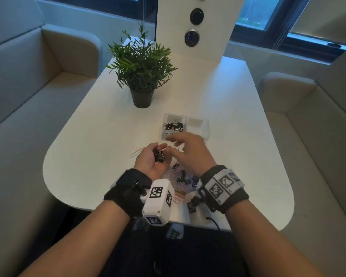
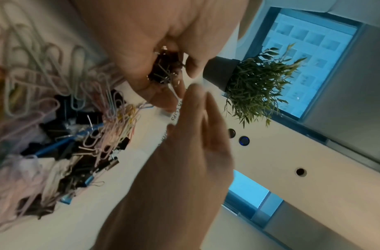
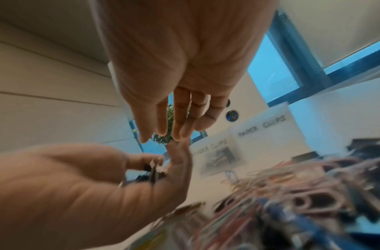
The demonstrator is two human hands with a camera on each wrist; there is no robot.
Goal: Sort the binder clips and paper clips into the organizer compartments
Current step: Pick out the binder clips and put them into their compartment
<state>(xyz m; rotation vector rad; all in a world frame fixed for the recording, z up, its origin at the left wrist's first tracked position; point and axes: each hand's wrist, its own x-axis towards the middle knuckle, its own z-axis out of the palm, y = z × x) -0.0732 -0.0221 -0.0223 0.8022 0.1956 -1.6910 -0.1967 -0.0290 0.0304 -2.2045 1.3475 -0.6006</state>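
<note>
My left hand [image 1: 148, 157] is cupped palm up over the table and holds a small bunch of black binder clips [image 1: 159, 156], also seen in the left wrist view as binder clips [image 2: 165, 71]. My right hand [image 1: 188, 149] hovers just right of it with straight fingers [image 3: 178, 121] and holds nothing; its fingertips are close to the left thumb. The clear organizer [image 1: 205, 134] stands just beyond the hands. Its left compartment holds black binder clips [image 1: 173, 125]; its right compartment [image 1: 196, 124], labelled paper clips, looks bare. A mixed pile of clips [image 1: 182, 181] lies between my wrists.
A potted plant [image 1: 141, 66] stands behind the organizer to the left. A few loose paper clips [image 1: 135, 151] lie left of my left hand. A white upright panel [image 1: 194, 27] with round sockets rises at the table's far end. Beige benches flank the table.
</note>
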